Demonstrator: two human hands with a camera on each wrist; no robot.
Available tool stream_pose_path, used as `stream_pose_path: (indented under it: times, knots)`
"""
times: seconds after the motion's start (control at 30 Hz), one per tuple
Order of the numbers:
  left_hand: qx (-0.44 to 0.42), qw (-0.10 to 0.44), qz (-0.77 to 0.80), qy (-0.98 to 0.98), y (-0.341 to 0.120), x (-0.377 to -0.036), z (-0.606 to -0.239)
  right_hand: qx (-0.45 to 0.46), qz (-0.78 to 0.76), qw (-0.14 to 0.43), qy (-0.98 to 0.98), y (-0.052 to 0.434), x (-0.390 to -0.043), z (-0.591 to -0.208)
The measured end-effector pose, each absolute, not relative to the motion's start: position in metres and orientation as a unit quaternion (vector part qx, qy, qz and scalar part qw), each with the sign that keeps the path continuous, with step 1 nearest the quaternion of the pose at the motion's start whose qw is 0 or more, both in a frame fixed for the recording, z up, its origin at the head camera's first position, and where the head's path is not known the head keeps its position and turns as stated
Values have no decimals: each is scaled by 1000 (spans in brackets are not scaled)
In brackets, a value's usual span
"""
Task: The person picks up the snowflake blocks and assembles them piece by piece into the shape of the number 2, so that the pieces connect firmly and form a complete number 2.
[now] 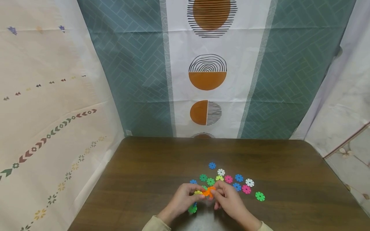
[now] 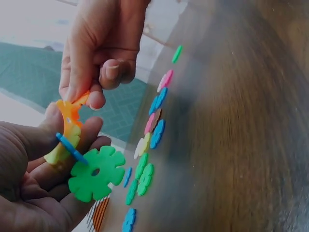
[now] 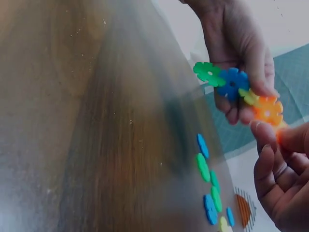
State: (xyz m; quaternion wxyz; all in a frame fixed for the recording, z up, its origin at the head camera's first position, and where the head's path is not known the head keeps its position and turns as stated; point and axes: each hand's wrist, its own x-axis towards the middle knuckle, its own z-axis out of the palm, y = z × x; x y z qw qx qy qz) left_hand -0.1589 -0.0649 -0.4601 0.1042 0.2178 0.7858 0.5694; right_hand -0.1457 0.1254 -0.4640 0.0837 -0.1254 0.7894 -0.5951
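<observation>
Here, above the near edge of the desk [image 1: 144, 166], the left hand [image 1: 182, 199] clasps a linked chain of snowflake discs [image 2: 82, 162], green, blue, yellow and orange. The right hand [image 1: 228, 199] pinches what looks like another orange disc [image 2: 81, 99] at the chain's end. Loose discs [image 1: 231, 183] lie scattered just beyond the hands.

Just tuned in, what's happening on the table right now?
A person is joining plastic snowflake discs above a wooden table. The left hand holds a small chain of green, blue, yellow and orange discs. The right hand pinches another orange disc against the chain's orange end. More loose discs in blue, white, pink and green lie scattered on the table just beyond the hands.
</observation>
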Motion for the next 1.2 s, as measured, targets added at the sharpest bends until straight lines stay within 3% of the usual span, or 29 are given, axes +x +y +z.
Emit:
stream_pose_path:
  times: [0.37, 0.63, 0.73, 0.93, 1.2]
  knots:
    - [210, 113, 567, 788, -75, -178, -486, -120, -569, 84, 809, 126, -164, -489]
    - [164, 135, 630, 747, -91, -179, -472, -174, -305, -60, 934, 117, -180, -499]
    - [170, 146, 646, 730, -91, -176, -465, -216, -202, -87, 951, 111, -183, -503]
    - [187, 176, 663, 703, -90, -179, -474, -216, -131, -87, 964, 105, -184, -507]
    - [194, 172, 661, 704, -88, -180, -484, -200, -188, -53, 960, 111, -185, -507]
